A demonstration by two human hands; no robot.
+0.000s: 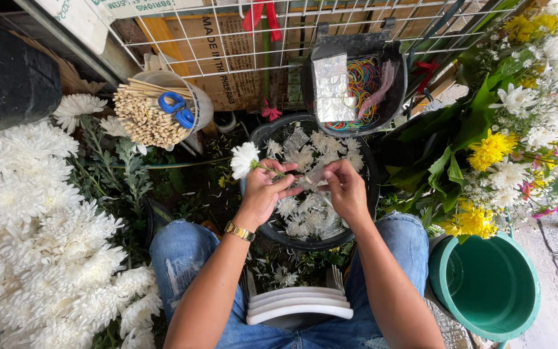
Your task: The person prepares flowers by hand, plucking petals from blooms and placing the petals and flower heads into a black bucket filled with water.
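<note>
My left hand (264, 192) holds a white chrysanthemum bloom (245, 159) by its short green stem, the flower pointing left. My right hand (345, 187) is closed on the stem's other end, pinching something pale and small there that I cannot make out. Both hands hover over a black round basin (267, 132) filled with several wrapped white flower heads. A gold watch sits on my left wrist.
A big heap of white chrysanthemums (30, 239) fills the left. A tub of wooden sticks (146, 116) carries blue scissors (177, 108). A black tub (395, 97) holds foil pieces and coloured rubber bands. Mixed yellow and white flowers (505, 148) and a green bucket (485, 284) stand right.
</note>
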